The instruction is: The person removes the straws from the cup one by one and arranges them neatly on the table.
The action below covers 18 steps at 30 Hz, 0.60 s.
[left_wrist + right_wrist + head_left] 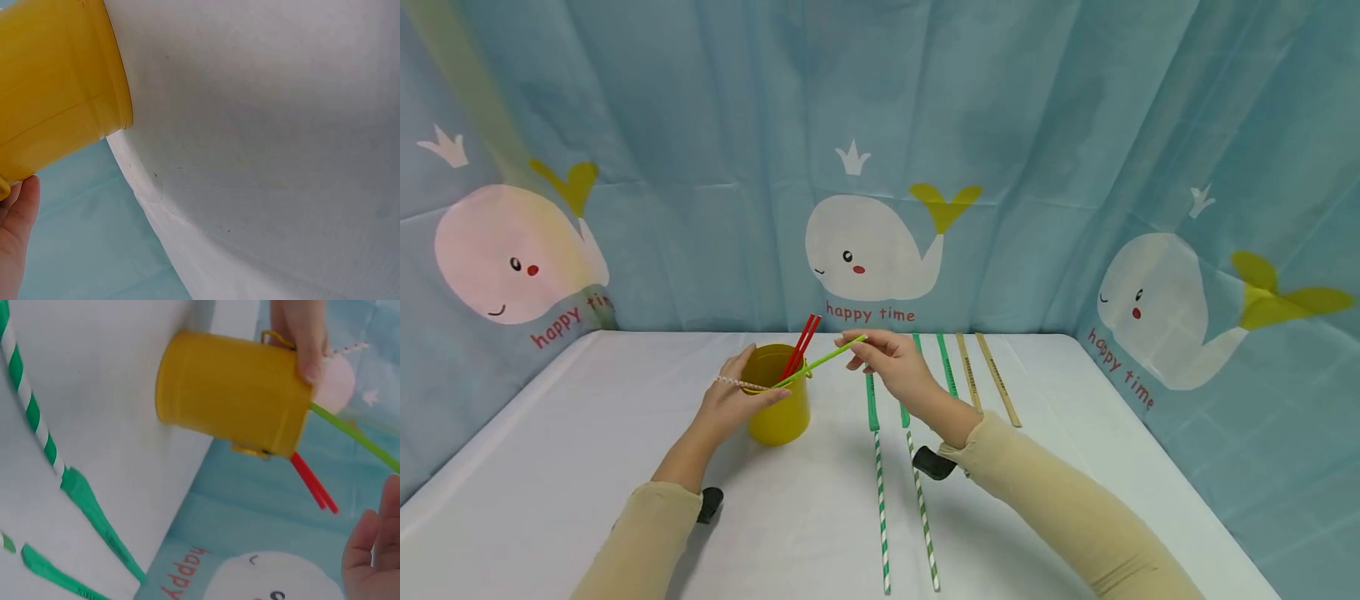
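My left hand [730, 404] grips the rim of a yellow bucket [779, 425], which stands upright on the table. Two red straws [800, 348] lean out of its mouth. In my right hand [898, 372], thumb and fingers pinch the upper end of a light green straw [823, 361]; its lower end is at the bucket's mouth. A white straw with dark dots [740, 383] lies at the rim beside the left hand. The right wrist view shows the bucket [231, 387] side-on, with the green straw [356, 432] slanting out of it.
Two green-and-white striped straws [882, 508] lie on the white table [820, 533], right of the bucket. Beyond them are several green-wrapped straws [947, 365] and two tan-wrapped ones [997, 379]. A blue whale-print curtain [722, 167] surrounds the table's back and sides.
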Available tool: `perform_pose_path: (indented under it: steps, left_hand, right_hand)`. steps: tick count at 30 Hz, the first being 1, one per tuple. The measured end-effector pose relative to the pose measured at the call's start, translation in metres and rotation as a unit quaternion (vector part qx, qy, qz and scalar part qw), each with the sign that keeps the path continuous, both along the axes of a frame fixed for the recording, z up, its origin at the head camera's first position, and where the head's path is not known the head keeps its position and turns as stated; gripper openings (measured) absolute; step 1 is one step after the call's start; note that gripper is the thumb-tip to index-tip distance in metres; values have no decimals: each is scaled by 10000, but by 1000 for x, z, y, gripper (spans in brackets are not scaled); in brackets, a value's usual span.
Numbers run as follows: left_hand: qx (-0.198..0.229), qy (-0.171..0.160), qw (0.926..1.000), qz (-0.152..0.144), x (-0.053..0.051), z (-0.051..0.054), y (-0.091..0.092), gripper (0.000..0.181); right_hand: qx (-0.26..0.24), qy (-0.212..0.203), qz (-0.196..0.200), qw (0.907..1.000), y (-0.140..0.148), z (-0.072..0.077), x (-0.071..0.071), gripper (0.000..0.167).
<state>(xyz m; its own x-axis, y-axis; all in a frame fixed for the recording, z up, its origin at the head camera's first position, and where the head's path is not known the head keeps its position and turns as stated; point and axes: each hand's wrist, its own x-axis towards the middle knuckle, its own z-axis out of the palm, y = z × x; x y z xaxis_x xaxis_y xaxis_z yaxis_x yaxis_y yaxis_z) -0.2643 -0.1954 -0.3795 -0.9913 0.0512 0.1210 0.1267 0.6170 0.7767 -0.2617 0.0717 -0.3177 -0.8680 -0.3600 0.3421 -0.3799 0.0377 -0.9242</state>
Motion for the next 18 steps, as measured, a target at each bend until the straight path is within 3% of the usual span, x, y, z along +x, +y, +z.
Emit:
perform_pose_path:
  steps: [11, 18]
  left_hand:
    - [-16, -25, 10000, -51, 2, 2, 2, 103]
    - [-29, -8, 10000, -60, 1, 2, 1, 104]
  right_hand:
    - [-995, 484, 6, 9939, 40, 17, 6, 26]
    - [-1120, 339, -61, 9931, 62, 26, 9, 25]
